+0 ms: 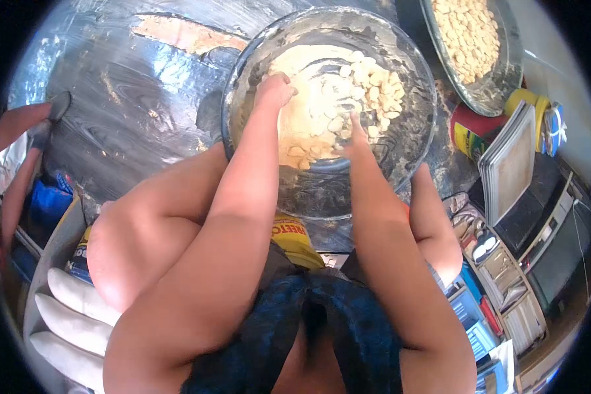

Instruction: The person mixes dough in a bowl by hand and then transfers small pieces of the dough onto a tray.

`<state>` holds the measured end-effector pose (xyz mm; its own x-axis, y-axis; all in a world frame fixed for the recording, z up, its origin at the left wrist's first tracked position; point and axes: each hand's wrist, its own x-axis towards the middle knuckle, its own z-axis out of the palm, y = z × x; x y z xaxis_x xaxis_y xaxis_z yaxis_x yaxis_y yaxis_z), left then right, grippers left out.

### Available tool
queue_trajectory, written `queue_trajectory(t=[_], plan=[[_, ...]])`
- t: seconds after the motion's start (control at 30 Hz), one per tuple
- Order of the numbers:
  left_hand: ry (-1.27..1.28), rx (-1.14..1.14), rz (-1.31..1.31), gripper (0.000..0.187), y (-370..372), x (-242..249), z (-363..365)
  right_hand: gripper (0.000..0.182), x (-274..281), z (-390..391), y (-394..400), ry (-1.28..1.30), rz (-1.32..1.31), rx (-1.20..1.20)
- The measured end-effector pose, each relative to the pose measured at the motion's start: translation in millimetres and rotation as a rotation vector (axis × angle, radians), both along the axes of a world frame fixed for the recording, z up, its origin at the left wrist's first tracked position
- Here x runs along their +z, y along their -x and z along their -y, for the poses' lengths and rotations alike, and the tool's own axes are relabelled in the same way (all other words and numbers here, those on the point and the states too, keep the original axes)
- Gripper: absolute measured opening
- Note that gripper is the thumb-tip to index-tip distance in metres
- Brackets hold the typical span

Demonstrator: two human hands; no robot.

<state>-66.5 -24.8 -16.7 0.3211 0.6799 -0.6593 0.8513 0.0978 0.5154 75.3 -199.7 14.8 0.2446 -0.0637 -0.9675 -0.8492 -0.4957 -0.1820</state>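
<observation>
Yellow tub [520, 102], seemingly red pot [471, 125], cream pieces [377, 88]

A home or small food workshop, it seems: basins [410, 157] of pale lumps [384, 92], black sheeting [131, 125], crowded shelves [515, 295].

Pieces [382, 85] in basin [312, 198]; second basin [511, 71] beyond, right.

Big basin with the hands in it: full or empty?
Partly full: the basin holds pale powder and lumps; its dark sides show.
</observation>
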Motion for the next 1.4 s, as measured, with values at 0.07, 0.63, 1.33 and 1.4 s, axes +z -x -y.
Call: queue_trajectory(t=[0.07, 0.63, 1.33, 1.4], plan=[[0.103, -0.056, -0.113, 0.051, 15, -12, 9, 0.083, -32, -24, 15, -0.11, -0.068, -0.025], [-0.152, 0.134, -0.098, 0.023, 14, 3, 61, 0.019, -4, 5, -5, -0.318, 0.434, 0.265], [0.837, -0.42, 0.473, 0.018, -51, 51, 54, 0.034, 54, 84, -39, -0.529, -0.037, 0.127], [0.781, -0.083, 0.707, 0.036, -64, 81, 54, 0.031, 71, 83, -53, -0.597, 0.034, 0.11]])
